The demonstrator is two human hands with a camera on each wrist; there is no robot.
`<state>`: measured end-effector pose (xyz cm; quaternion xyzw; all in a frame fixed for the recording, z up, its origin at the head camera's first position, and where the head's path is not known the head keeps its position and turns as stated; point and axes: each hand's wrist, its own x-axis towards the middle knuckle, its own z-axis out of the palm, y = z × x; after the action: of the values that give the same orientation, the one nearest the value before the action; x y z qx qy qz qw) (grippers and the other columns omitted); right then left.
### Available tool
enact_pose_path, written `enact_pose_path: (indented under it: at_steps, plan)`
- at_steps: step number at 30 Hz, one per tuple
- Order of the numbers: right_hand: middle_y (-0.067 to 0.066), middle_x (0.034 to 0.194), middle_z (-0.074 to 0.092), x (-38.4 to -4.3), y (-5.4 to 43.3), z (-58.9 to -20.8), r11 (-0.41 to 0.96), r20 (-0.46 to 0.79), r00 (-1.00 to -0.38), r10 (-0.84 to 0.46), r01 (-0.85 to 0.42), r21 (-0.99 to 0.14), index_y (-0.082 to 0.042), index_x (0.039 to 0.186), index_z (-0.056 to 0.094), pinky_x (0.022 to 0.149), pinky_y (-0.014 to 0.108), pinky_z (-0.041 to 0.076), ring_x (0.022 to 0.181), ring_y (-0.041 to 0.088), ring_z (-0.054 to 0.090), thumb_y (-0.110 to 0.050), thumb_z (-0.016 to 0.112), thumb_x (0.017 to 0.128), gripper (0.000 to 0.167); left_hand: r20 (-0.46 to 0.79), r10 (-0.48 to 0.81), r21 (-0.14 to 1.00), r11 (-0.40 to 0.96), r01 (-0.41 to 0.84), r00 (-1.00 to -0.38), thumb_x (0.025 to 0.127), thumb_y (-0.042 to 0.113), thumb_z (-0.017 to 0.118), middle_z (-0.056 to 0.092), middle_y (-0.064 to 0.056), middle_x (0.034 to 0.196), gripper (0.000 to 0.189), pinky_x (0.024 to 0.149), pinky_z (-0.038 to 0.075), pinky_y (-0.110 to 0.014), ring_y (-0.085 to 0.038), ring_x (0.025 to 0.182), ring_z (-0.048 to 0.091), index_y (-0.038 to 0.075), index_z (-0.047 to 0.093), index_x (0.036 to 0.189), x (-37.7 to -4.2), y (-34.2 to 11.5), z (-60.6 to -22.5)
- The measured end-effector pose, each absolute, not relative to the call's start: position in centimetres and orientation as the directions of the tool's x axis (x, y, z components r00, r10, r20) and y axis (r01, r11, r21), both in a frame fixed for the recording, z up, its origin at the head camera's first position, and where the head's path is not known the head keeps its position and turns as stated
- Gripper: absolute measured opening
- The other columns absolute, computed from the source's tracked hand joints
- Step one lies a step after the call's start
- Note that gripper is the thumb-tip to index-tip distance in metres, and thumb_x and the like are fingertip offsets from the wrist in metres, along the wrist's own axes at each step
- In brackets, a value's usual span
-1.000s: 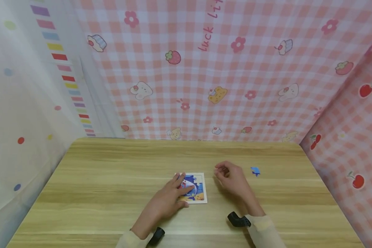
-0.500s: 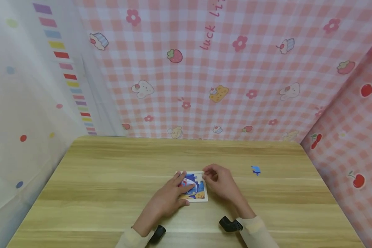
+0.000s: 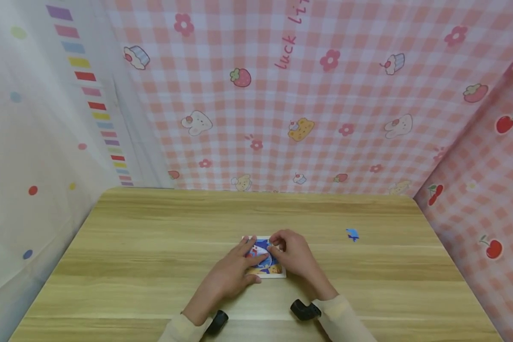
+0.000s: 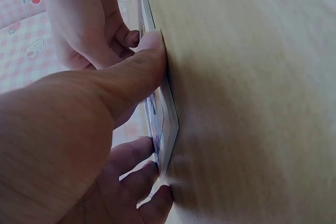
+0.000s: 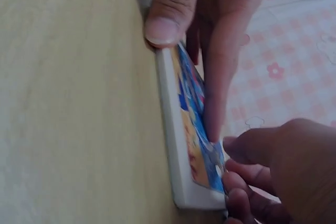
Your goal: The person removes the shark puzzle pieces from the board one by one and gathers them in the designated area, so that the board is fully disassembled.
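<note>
A small jigsaw puzzle (image 3: 262,270) in a white frame lies on the table, its picture blue, white, red and yellow. My left hand (image 3: 232,273) rests across its left part with fingers spread, the index finger pressing the picture and the thumb at the near edge in the left wrist view. At the puzzle's upper right corner, my right hand (image 3: 295,254) pinches a small puzzle piece (image 5: 214,156) between thumb and fingers, just over the picture. Most of that piece is hidden by the fingers. Away to the right lies a loose blue puzzle piece (image 3: 352,234).
The wood-grain table (image 3: 154,237) extends around the hands. A pink checked curtain (image 3: 273,104) stands behind it, with a white dotted curtain (image 3: 30,152) on the left and a cherry-print one (image 3: 491,199) on the right. A black wrist camera (image 3: 305,309) sits by the right cuff.
My right hand has moved left from beside the puzzle onto its upper right corner. The left hand stays on the puzzle, and the loose blue piece has not moved.
</note>
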<state>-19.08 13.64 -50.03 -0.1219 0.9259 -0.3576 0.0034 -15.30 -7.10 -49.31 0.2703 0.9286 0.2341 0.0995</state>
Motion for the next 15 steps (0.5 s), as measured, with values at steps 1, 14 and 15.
enact_pose_path:
  at_steps: [1,14,15]
  plan:
    - [0.000,0.090,0.068,-19.10,13.51,-50.06,0.730,0.082,-0.972,-0.222,-0.221,-0.646,-0.010,0.099,0.073,0.068,0.023,0.049,0.077,0.009,0.057,-0.016,0.077,0.091,0.011,-0.058,0.548,0.490,0.744,0.455,-0.834,0.093,0.035,0.073,0.025,-0.016,0.170,0.060,0.122,0.034,-0.057,-0.040,0.158,0.021,0.024,0.055,0.149,-15.29,-7.11,-49.32]
    - [-0.001,0.085,0.060,-18.74,12.87,-50.26,0.775,0.118,-0.978,-0.173,-0.209,-0.597,-0.013,0.092,0.070,0.062,0.024,0.039,0.070,0.010,0.047,-0.019,0.079,0.089,0.012,-0.068,0.536,0.490,0.753,0.440,-0.841,0.093,0.035,0.074,0.024,-0.016,0.170,0.061,0.122,0.035,-0.056,-0.039,0.158,0.021,0.025,0.054,0.150,-15.19,-6.97,-49.31]
    - [-0.001,0.084,0.059,-18.76,12.86,-50.27,0.772,0.123,-0.977,-0.175,-0.214,-0.599,-0.013,0.091,0.069,0.061,0.024,0.038,0.070,0.010,0.047,-0.018,0.080,0.089,0.012,-0.067,0.535,0.490,0.753,0.440,-0.842,0.092,0.035,0.074,0.024,-0.016,0.170,0.061,0.122,0.035,-0.056,-0.039,0.158,0.021,0.025,0.055,0.150,-15.20,-6.98,-49.31]
